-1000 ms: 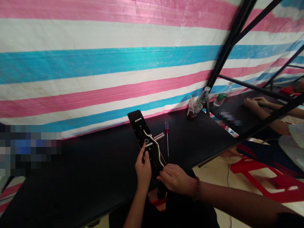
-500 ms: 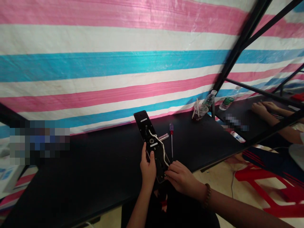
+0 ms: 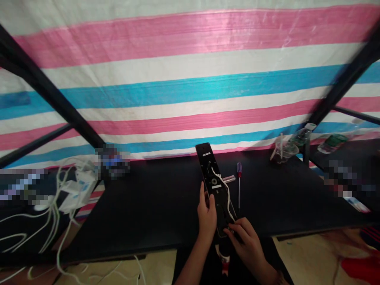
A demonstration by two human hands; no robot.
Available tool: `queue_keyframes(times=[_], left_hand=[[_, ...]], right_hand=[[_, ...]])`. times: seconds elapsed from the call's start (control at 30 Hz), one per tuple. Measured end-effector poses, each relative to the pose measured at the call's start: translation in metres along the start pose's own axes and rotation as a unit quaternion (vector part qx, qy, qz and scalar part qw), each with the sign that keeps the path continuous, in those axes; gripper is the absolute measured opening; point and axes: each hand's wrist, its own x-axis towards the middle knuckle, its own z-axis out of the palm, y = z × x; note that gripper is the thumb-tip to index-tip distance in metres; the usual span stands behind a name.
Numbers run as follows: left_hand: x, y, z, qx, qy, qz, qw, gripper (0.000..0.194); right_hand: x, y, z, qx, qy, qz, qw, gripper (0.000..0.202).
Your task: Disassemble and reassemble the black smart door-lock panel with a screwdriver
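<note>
A long black panel (image 3: 218, 202) with a round fitting, small white labels and screw holes lies tilted over the desk, its far end pointing away from me. My left hand (image 3: 207, 215) grips its left edge, thumb resting on the face. A white cable (image 3: 228, 194) runs along the panel down to my right hand (image 3: 245, 237). The fingers of that hand are pinched at the panel's near end, where the cable meets them; the cable's tip is hidden. To the right lie a screwdriver (image 3: 239, 178) with a purple-and-red handle and a small clear, shiny piece (image 3: 229, 179).
A plastic cup (image 3: 283, 152) with a straw and a clear bottle (image 3: 303, 134) stand at the desk's back right. White cables (image 3: 55, 209) and a white box (image 3: 78, 190) are at the left. Black metal posts (image 3: 56, 103) frame the striped sheet (image 3: 190, 93) behind.
My view has swung left, so the desk things appear farther right and the cables at left show. My left hand still holds the panel, and my right fingers stay at its near end.
</note>
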Motion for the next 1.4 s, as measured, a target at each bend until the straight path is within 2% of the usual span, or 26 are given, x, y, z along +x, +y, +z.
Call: queue_keyframes(times=[0.1,0.17,0.27,0.4,0.43,0.5,0.57,0.67,0.77,0.87,0.93,0.97,1.0,1.07,1.1,1.17,1.2,1.27,1.33,1.4], left_hand=[[0.001,0.002,-0.019,0.015,0.059,0.008,0.998,0.053],[0.017,0.007,-0.051,0.078,0.14,0.056,0.985,0.045],[0.068,0.017,-0.126,0.213,0.247,0.12,0.938,0.04],[0.157,0.031,-0.232,0.356,0.344,0.085,0.865,0.036],[0.176,0.033,-0.252,0.4,0.357,0.085,0.84,0.036],[0.204,0.034,-0.282,0.486,0.348,0.088,0.797,0.038],[0.222,0.032,-0.299,0.524,0.329,0.093,0.78,0.039],[0.236,0.031,-0.313,0.584,0.299,0.1,0.748,0.037],[0.243,0.041,-0.322,0.601,0.301,0.112,0.732,0.036],[0.242,0.059,-0.324,0.572,0.355,0.118,0.73,0.041],[0.231,0.067,-0.315,0.534,0.378,0.107,0.749,0.038],[0.222,0.067,-0.306,0.512,0.371,0.099,0.768,0.036],[0.21,0.065,-0.295,0.487,0.346,0.087,0.798,0.034],[0.179,0.054,-0.266,0.468,0.259,0.078,0.842,0.029],[0.16,0.046,-0.25,0.45,0.18,0.069,0.872,0.029],[0.124,0.028,-0.217,0.428,0.041,0.074,0.9,0.033],[0.107,0.02,-0.201,0.424,-0.016,0.083,0.902,0.035],[0.083,0.008,-0.176,0.43,-0.06,0.102,0.895,0.036],[0.071,0.002,-0.161,0.442,-0.068,0.112,0.887,0.036],[0.07,0.0,-0.155,0.454,-0.068,0.116,0.881,0.037]], right_hand=[[-0.002,0.001,-0.003,0.01,0.0,0.014,1.0,0.017],[-0.002,0.003,-0.008,0.011,-0.003,0.01,1.0,0.029],[-0.002,0.006,-0.012,0.016,-0.01,0.0,1.0,0.035],[-0.004,0.008,-0.015,0.058,-0.026,-0.006,0.998,0.043],[-0.005,0.009,-0.016,0.07,-0.031,-0.006,0.997,0.047],[-0.008,0.013,-0.019,0.086,-0.041,-0.001,0.995,0.051],[-0.01,0.018,-0.024,0.09,-0.044,0.015,0.995,0.049],[-0.009,0.03,-0.031,0.065,-0.021,0.051,0.996,0.039],[0.006,0.041,-0.035,0.023,0.005,0.1,0.995,0.026],[0.037,0.054,-0.035,-0.009,0.001,0.153,0.988,0.02],[0.064,0.066,-0.034,-0.032,-0.02,0.183,0.982,0.025],[0.078,0.073,-0.032,-0.049,-0.028,0.197,0.979,0.029],[0.092,0.08,-0.03,-0.072,-0.037,0.211,0.974,0.033],[0.116,0.094,-0.025,-0.122,-0.063,0.239,0.961,0.04],[0.126,0.099,-0.022,-0.138,-0.082,0.245,0.956,0.04],[0.142,0.106,-0.017,-0.159,-0.123,0.256,0.945,0.037],[0.147,0.108,-0.015,-0.161,-0.139,0.263,0.941,0.035],[0.153,0.11,-0.013,-0.147,-0.164,0.275,0.936,0.03],[0.154,0.111,-0.014,-0.127,-0.176,0.282,0.935,0.026],[0.153,0.112,-0.016,-0.117,-0.183,0.281,0.935,0.022]])
